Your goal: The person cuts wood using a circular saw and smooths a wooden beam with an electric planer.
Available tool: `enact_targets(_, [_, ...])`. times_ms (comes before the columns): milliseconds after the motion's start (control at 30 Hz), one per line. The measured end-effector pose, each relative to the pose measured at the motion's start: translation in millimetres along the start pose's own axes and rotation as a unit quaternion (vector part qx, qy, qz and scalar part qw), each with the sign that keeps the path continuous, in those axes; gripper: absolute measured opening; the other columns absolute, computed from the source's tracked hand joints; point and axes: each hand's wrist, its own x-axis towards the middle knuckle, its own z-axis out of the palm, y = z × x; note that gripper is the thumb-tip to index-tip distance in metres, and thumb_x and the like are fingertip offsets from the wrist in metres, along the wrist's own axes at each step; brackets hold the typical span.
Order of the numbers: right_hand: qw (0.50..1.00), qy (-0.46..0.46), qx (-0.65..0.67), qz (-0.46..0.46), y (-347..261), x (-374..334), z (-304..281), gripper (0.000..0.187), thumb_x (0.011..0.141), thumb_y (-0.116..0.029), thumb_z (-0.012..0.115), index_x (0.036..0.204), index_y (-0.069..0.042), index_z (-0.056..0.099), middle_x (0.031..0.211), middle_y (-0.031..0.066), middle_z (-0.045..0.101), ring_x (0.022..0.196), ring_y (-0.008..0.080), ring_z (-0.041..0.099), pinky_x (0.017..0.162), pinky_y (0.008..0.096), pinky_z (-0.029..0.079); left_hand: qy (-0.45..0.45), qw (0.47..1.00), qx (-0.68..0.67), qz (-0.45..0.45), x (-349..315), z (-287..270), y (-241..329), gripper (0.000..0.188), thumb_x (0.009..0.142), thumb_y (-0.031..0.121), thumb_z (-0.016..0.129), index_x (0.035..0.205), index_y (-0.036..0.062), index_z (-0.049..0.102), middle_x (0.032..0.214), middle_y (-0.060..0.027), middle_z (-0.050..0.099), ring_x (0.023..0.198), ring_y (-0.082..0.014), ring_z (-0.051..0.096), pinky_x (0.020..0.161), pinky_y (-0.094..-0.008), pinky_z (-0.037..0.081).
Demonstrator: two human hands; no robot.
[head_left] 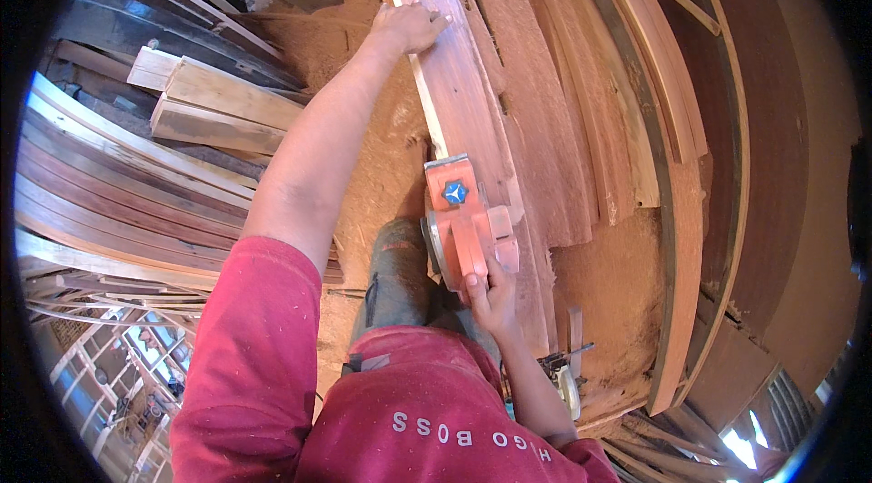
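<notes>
A long reddish-brown wooden board (pixel 466 88) with a pale left edge runs away from my body. On its near part sits an orange electric planer (pixel 468 238) with a blue knob at its front. My right hand (pixel 493 298) is closed round the planer's rear handle; part of the grip is hidden. Farther along, with the arm stretched out, my left hand (pixel 411 27) holds the board by its left edge, its fingers bent over the top face. The planer's sole and blade are out of sight.
Sawdust-covered planks (pixel 536 111) lie to the right of the board, with long curved boards (pixel 681 238) beyond them. Light timber pieces (pixel 218 102) and a stack of long boards (pixel 118 202) are at the left. A partly hidden machine (pixel 568 388) stands by my right forearm. Sawdust (pixel 381 133) covers the ground.
</notes>
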Motion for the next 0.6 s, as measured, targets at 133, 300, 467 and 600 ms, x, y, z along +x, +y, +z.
enact_targets(133, [0.999,0.011,-0.005,-0.03,-28.3,29.6,6.1,0.038,0.094,-0.03,0.061,0.112,0.003,0.061,0.077,0.0152,0.066,0.067,0.0246,0.067,0.063,0.0392,0.051,-0.004,1.0,-0.012,0.014,0.7,-8.7,2.9,0.063,0.1,0.06,0.024,0.138,0.0225,0.058,0.146,-0.0176,0.049,0.129,-0.0335,0.053,0.11,-0.0522,0.035])
enact_targets(300, [0.99,0.055,-0.016,-0.127,-33.5,62.8,15.2,0.037,0.094,-0.028,0.061,0.112,0.004,0.061,0.081,0.0175,0.067,0.076,0.0296,0.069,0.068,0.0408,0.051,-0.017,1.0,-0.023,0.012,-5.4,-22.2,9.1,0.068,0.1,0.059,0.028,0.123,0.0095,0.068,0.13,-0.0196,0.061,0.121,-0.0355,0.058,0.106,-0.0495,0.039])
enact_targets(467, [0.992,0.055,-0.003,-0.11,-53.7,92.5,19.3,0.037,0.095,-0.029,0.059,0.11,0.005,0.061,0.093,0.0254,0.066,0.089,0.0384,0.066,0.077,0.0426,0.05,-0.038,0.999,-0.028,-0.013,-4.4,-26.5,10.5,0.062,0.099,0.056,0.033,0.124,0.0118,0.068,0.129,-0.0132,0.064,0.122,-0.0293,0.058,0.108,-0.0472,0.037])
enact_targets(600, [0.986,0.067,-0.026,-0.152,-65.7,134.1,29.4,0.041,0.096,-0.034,0.058,0.105,0.005,0.061,0.092,0.0268,0.065,0.089,0.0405,0.065,0.078,0.0447,0.049,-0.003,0.999,-0.046,0.004,5.0,-19.9,-2.8,0.077,0.099,0.064,0.026,0.11,0.0033,0.072,0.113,-0.0207,0.069,0.112,-0.0386,0.063,0.102,-0.048,0.044])
